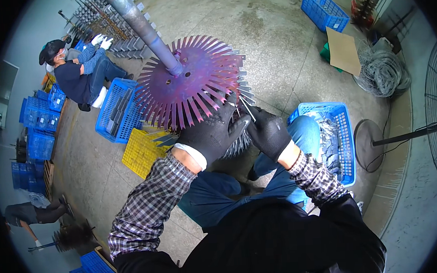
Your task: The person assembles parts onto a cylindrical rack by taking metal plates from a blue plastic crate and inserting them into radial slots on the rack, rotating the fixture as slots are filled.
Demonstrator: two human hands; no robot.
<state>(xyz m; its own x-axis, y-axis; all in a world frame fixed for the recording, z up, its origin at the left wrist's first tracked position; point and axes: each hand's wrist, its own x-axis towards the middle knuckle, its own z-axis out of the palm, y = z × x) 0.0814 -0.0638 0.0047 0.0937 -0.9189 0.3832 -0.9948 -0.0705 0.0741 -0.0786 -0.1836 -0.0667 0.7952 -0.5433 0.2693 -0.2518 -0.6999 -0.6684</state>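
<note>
A purple slotted metal disc with forked teeth around its rim hangs on a thick metal rod before me. My left hand, in a black glove, is at the disc's near right rim; its fingers curl partly out of sight, and what they hold is hidden. Grey flat pieces stick out beside that hand. My right hand, also black-gloved, pinches a thin, light metal strip at the rim, close to my left thumb. More grey strips show below the disc, between my hands.
Right of my knee stands a blue crate of metal pieces. Another blue crate holds dark bars, near a yellow crate. A seated person works at the far left. A floor fan and wire coils are at right.
</note>
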